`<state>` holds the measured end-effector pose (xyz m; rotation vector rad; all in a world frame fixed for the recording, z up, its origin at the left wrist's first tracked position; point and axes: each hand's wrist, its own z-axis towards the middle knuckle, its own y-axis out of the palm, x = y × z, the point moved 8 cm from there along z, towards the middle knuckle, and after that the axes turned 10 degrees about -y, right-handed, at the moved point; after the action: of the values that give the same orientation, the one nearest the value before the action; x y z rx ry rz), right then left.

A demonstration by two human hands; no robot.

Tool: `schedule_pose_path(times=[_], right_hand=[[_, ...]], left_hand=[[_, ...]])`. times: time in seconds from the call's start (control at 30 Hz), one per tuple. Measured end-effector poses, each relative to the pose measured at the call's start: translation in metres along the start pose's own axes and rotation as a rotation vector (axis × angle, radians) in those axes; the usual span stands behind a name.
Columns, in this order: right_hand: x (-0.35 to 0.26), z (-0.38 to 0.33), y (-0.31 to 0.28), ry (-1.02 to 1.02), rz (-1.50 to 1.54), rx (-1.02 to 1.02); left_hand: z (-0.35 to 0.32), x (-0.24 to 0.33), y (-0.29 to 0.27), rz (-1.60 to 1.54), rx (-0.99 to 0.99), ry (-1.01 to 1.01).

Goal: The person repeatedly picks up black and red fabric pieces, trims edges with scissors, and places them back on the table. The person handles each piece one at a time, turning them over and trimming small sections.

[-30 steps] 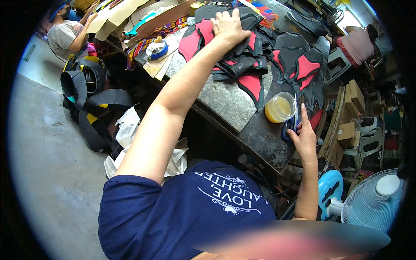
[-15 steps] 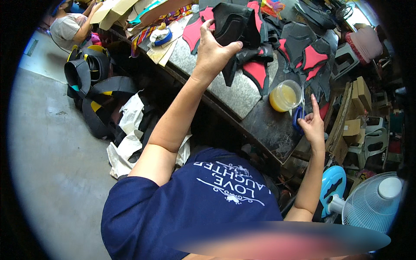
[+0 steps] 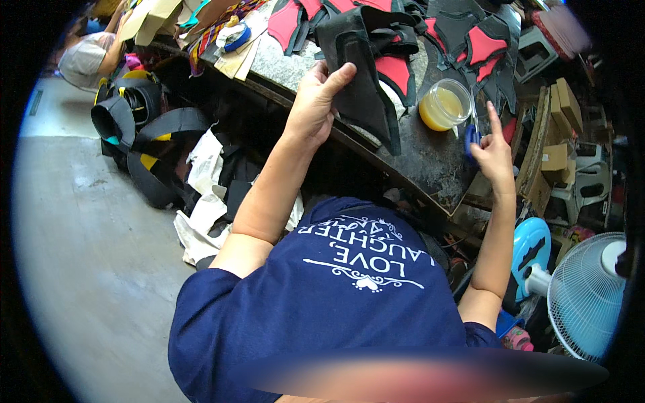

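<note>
My left hand is closed on a black sheet-like piece, thumb on top. The piece hangs tilted over the table's front edge, and a stitched or ridged outline shows on it. My right hand is closed on blue-handled scissors, with the index finger stretched out along them. Their blades point away from me, beside a clear round tub of yellowish liquid or paste. Behind the held piece lie black pieces with red panels, some overlapping.
The dark worktable carries a grey stone-like slab and a blue tape roll. Black bands with yellow parts and white cloth scraps lie at left. A fan and cardboard boxes stand at right. Another person is at far left.
My left hand has brought the black piece nearer to me, and it now hangs lower over the table's edge. My right hand still holds the scissors beside the tub. The view has shifted slightly.
</note>
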<state>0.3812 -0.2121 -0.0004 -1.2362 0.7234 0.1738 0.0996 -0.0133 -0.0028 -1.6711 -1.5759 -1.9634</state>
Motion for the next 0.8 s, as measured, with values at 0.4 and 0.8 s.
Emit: schedule_pose_path(times=[0.4, 0.8], right_hand=[[-0.074, -0.011, -0.024, -0.131, 0.125, 0.17], [-0.154, -0.018, 0.051, -0.224, 1.094, -0.18]], left_hand=[[-0.026, -0.039, 0.03, 0.099, -0.1, 0.008], [-0.037, -0.051, 0.032, -0.343, -0.317, -0.431]])
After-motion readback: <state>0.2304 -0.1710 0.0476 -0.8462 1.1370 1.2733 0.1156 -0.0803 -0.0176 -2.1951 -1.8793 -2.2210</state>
